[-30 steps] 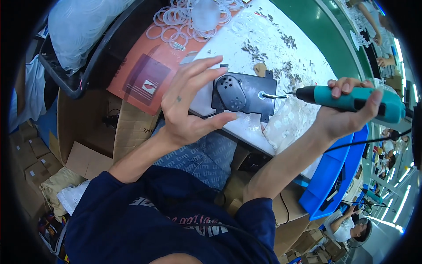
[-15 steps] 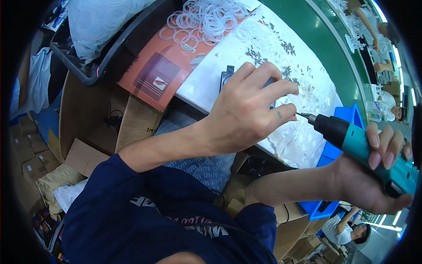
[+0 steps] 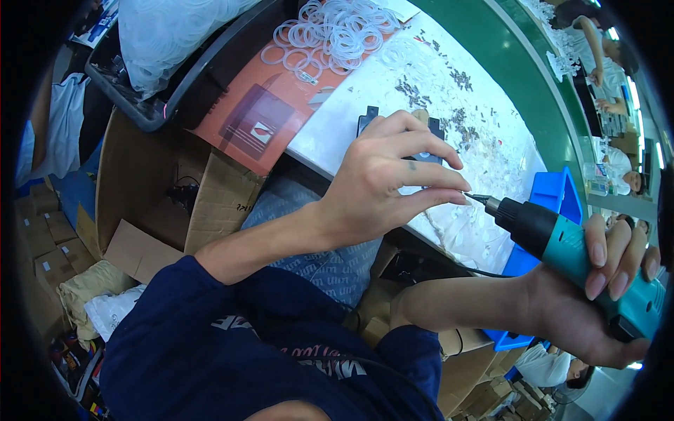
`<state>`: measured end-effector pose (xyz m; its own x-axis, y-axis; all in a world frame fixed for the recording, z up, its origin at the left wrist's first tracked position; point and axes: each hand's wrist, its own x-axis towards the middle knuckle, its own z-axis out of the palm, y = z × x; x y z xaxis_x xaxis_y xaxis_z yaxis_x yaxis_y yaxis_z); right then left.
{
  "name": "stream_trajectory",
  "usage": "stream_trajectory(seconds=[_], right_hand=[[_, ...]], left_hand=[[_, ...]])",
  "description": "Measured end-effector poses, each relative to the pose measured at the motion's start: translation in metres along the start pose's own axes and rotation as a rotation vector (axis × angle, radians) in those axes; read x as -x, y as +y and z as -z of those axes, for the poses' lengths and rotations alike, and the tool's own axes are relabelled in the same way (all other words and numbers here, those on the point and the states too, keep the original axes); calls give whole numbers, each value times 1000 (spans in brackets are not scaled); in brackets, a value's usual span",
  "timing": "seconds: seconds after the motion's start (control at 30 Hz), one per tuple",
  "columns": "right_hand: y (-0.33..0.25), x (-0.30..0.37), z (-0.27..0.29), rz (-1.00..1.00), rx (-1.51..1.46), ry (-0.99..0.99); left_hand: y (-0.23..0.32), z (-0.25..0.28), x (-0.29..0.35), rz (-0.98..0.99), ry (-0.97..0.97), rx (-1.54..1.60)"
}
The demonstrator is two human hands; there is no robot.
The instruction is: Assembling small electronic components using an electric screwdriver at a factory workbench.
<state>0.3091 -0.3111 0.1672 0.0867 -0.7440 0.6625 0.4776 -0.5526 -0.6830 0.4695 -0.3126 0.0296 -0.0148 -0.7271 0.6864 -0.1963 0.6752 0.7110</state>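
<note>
In my right hand (image 3: pixel 583 302) is a teal and black electric screwdriver (image 3: pixel 562 238), its bit pointing left. My left hand (image 3: pixel 386 172) has thumb and forefinger pinched together at the tip of that bit. Whatever small thing is between those fingertips is too small to make out. Partly covered by my left hand, a black part (image 3: pixel 367 118) with corner tabs lies on the white work surface (image 3: pixel 337 133). Beyond it, several small dark screws (image 3: pixel 463 116) are scattered about.
Clear rings (image 3: pixel 330 35) are heaped on an orange sheet (image 3: pixel 232 151) at the far left. A black crate (image 3: pixel 144 119) with a bag of rings stands beside it. To the right is a blue bin (image 3: pixel 551 186). Other people sit beyond the green surface (image 3: pixel 519 59).
My left thumb and forefinger have come together at the screwdriver's bit. The screwdriver has shifted slightly left and down. More of the black part now shows behind my left hand.
</note>
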Motion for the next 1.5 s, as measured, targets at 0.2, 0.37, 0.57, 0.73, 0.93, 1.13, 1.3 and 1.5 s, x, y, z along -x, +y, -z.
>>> stream_trajectory(seconds=[0.2, 0.37, 0.57, 0.73, 0.93, 1.13, 1.3, 1.5], right_hand=[[4, 1, -3, -20, -16, -17], [3, 1, -3, -5, -13, -9], [2, 3, -6, -16, -16, 23], [6, 2, -7, -8, -28, -11], [8, 3, -6, -5, 42, -4], [14, 2, -6, -26, 43, -31], [32, -15, -1, -154, -13, -99], [107, -55, -10, -2, 82, -397]], left_hand=[[1, 4, 2, 80, -5, 109], [-2, 4, 5, 121, -23, 200], [-4, 5, 8, 137, -25, 221], [-3, 5, 10, 166, -30, 232], [-4, 5, 8, 55, -26, 110], [-5, 6, 11, 12, -13, 40], [-4, 22, 16, 47, -1, -107], [-22, 41, 50, 111, 57, -359]])
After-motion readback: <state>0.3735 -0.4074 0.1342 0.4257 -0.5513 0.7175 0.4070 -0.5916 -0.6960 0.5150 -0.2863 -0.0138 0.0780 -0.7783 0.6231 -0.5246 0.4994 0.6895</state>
